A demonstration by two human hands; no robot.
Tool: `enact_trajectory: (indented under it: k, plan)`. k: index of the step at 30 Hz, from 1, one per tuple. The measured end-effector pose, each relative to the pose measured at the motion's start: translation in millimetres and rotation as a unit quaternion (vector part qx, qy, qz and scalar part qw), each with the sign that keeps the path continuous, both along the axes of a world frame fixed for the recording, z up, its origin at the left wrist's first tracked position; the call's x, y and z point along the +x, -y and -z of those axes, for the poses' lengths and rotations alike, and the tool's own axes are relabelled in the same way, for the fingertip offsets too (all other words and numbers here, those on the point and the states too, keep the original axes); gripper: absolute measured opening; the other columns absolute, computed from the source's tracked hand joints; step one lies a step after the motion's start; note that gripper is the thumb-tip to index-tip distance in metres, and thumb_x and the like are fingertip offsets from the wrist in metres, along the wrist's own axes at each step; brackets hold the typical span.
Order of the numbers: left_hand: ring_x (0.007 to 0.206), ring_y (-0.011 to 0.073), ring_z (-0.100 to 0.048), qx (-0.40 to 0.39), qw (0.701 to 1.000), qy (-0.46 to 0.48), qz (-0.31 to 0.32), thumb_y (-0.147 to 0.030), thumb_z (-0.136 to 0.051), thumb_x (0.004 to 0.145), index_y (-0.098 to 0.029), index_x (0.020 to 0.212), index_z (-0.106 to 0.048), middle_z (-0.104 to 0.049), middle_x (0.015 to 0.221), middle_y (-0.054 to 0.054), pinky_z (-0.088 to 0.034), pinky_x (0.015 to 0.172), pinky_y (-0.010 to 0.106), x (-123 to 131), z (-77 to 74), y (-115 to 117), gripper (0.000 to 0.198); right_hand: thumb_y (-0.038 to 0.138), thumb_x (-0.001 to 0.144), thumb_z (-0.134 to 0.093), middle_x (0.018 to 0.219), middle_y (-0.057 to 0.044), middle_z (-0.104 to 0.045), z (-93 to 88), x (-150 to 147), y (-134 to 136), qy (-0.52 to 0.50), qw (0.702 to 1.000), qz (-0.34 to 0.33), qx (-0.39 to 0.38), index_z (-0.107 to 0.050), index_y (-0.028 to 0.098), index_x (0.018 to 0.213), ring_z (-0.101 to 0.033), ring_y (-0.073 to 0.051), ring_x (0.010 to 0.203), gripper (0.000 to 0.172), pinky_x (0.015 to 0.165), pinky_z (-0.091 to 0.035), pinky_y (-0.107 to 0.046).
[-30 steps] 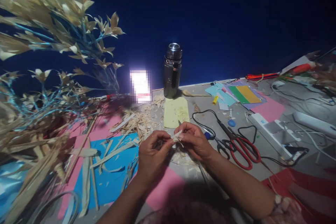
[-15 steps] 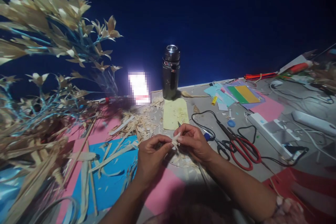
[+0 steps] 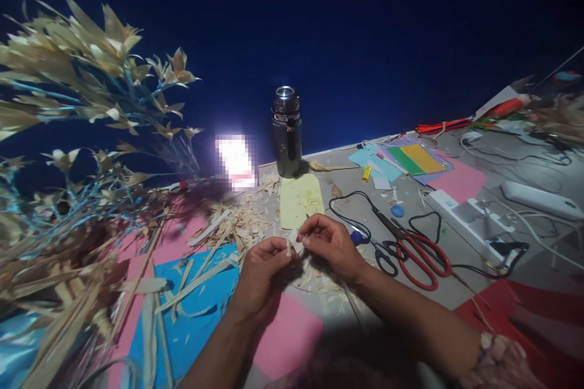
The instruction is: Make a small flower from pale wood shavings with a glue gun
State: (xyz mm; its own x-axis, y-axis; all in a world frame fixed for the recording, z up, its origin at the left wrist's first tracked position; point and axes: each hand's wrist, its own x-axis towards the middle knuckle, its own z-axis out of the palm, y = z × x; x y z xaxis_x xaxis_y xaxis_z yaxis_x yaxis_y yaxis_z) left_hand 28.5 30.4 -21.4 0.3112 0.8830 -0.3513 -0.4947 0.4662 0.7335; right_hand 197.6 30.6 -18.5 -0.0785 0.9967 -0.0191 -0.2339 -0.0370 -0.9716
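Between the fingertips of both hands is a small pale piece of dried husk (image 3: 294, 240), folded or petal-like; its exact shape is too small to make out. My left hand (image 3: 261, 272) pinches it from the left with thumb and forefinger. From the other side, my right hand (image 3: 332, 247) grips it with thumb and bent fingers. Under the hands lie husk scraps (image 3: 314, 276). Just beyond them is a pale yellow sheet (image 3: 298, 197) with crumbs on it. Red-handled scissors (image 3: 422, 258) and smaller dark-handled scissors (image 3: 387, 255) rest to the right of my right hand.
A dark metal flask (image 3: 287, 137) stands behind the yellow sheet. Husk flowers on blue stems (image 3: 132, 94) rise at left, above a blue sheet (image 3: 191, 328) strewn with strips. On the right are a white power strip (image 3: 460, 225), cables and coloured sheets (image 3: 415, 159).
The view has shifted a little, so the flask and flowers sit further left and lower. The husk piece has turned in my fingers, and my fingertips have shifted slightly on it.
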Motion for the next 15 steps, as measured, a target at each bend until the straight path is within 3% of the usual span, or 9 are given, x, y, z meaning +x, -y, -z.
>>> enact_trajectory:
  k: [3,8,12,15]
  plan:
    - [0.057,0.0123,-0.058,-0.02,0.998,0.042,0.049,-0.022,-0.094,0.059,-0.014,0.064,-0.069,-0.064,0.058,0.001,-0.052,0.065,0.028,-0.8,-1.5,0.5,0.026,0.034,0.073,-0.081,0.085,-0.002,-0.07,-2.2,2.7,0.9,0.001,1.0,-0.019,0.014,-0.069,0.018,0.096,-0.055,-0.011,0.064,0.03,0.061,-0.042,-0.024]
    - [0.056,0.0102,-0.056,-0.075,0.991,0.078,0.081,-0.022,-0.096,0.056,-0.012,0.065,-0.071,-0.064,0.059,0.001,-0.054,0.068,0.03,-0.4,-1.1,0.9,0.029,0.043,0.077,-0.078,0.074,-0.002,-0.07,0.2,2.8,1.6,-0.024,0.993,-0.111,-0.013,-0.064,0.018,0.087,-0.065,-0.016,0.063,0.03,0.064,-0.05,-0.03]
    - [0.056,0.0096,-0.055,-0.079,0.989,0.088,0.088,-0.021,-0.096,0.057,-0.012,0.065,-0.071,-0.064,0.059,0.001,-0.054,0.065,0.029,2.3,0.9,2.1,0.028,0.038,0.077,-0.077,0.071,-0.001,-0.067,-0.6,0.8,1.2,-0.01,0.997,-0.08,-0.003,-0.063,0.018,0.081,-0.062,-0.014,0.062,0.025,0.062,-0.048,-0.027]
    - [0.057,0.0102,-0.056,-0.089,0.988,0.089,0.093,-0.022,-0.096,0.058,-0.011,0.065,-0.071,-0.063,0.06,0.001,-0.054,0.067,0.029,2.6,1.8,2.3,0.028,0.027,0.072,-0.076,0.072,0.003,-0.062,-5.0,1.0,0.5,0.019,0.999,-0.028,0.011,-0.067,0.018,0.088,-0.054,-0.01,0.06,0.02,0.059,-0.042,-0.023]
